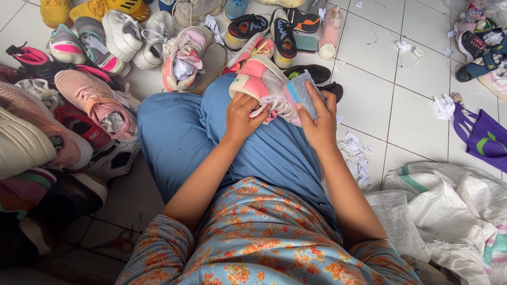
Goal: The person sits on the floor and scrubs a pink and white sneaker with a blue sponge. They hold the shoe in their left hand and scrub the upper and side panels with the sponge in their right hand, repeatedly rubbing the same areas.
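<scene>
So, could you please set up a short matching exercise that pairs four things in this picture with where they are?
Things:
1. pink sneaker
2. purple bag
3. white woven sack
4. red scissors

Places:
A. floor, lower left
B. held in both hands over the lap
C. floor, lower right
D. floor, right edge

Pairs: 1-B, 2-D, 3-C, 4-A. The left hand and right hand grip the sneaker.

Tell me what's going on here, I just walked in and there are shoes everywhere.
A person sits on the tiled floor with a pink sneaker on their lap. The left hand grips it at the laces; the right hand holds a clear plastic piece against it. A shoe pile lies around, white sacks to the right.
</scene>
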